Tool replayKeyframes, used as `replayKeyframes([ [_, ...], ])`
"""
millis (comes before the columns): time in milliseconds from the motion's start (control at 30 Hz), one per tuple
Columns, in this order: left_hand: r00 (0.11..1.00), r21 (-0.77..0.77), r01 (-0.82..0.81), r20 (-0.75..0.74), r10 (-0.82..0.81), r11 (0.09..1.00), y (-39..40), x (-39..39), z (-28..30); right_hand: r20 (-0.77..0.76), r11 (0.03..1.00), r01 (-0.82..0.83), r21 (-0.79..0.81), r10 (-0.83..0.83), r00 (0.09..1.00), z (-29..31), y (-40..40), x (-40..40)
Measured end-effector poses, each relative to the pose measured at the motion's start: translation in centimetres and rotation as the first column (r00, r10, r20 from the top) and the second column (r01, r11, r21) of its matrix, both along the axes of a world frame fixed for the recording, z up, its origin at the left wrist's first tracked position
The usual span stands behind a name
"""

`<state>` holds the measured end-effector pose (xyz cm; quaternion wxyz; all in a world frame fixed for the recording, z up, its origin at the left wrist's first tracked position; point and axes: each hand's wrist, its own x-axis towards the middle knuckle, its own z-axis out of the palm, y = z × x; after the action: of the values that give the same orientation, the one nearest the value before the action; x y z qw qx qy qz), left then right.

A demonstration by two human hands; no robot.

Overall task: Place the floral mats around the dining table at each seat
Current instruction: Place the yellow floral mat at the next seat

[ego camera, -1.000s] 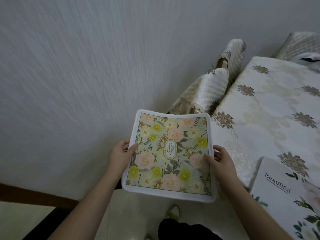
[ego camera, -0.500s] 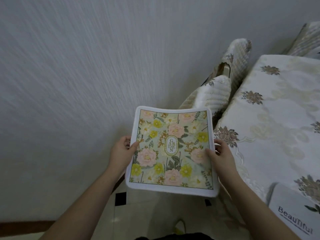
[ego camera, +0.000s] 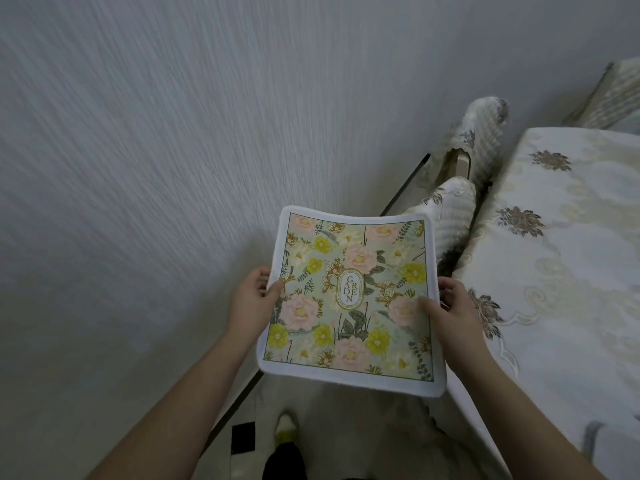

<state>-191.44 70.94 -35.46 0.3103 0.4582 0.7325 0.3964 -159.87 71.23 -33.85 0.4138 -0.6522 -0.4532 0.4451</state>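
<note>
A floral mat (ego camera: 349, 303) is gripped at its sides by left hand (ego camera: 251, 301) and right hand (ego camera: 450, 310), beside the dining table (ego camera: 561, 271); not yet laid.

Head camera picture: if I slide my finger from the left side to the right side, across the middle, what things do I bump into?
wall → left hand → mat → right hand → table
</note>
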Motion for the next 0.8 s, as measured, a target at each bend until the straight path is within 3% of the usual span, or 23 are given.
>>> replayKeyframes([
  [467,0.944,-0.005,0.318,0.090,-0.316,0.948,13.9,-8.0,0.4,0.049,0.977,0.212,-0.034,-0.210,0.976,1.0,7.6,-7.1],
  [800,0.858,-0.005,0.500,0.137,-0.494,0.866,20.9,-3.5,0.5,0.104,0.929,0.368,-0.033,-0.363,0.926,1.6,8.7,-4.8],
])
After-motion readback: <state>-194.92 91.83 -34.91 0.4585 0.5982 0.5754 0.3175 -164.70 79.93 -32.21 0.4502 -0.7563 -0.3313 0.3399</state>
